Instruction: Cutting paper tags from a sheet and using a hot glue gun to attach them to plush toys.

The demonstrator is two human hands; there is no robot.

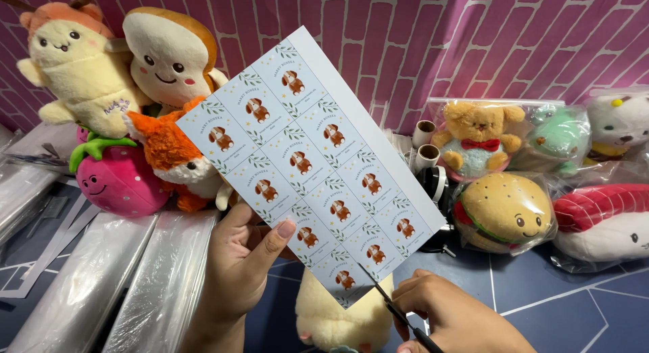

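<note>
While the left hand (236, 265) pinches the sticker sheet (314, 160) aloft above the counter's near edge and the right hand's (453, 316) fingers grip scissors (399, 316), the floppy sheet could twist, sending the cut crooked through a sticker.

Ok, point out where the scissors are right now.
In the head view, the scissors are at bottom centre-right, gripped in the right hand, blades at the lower edge of the sticker sheet held up by the left hand.

Plush-toy packing corner: bagged plush toys (503, 211), pink faux-brick backdrop (433, 35).
</note>
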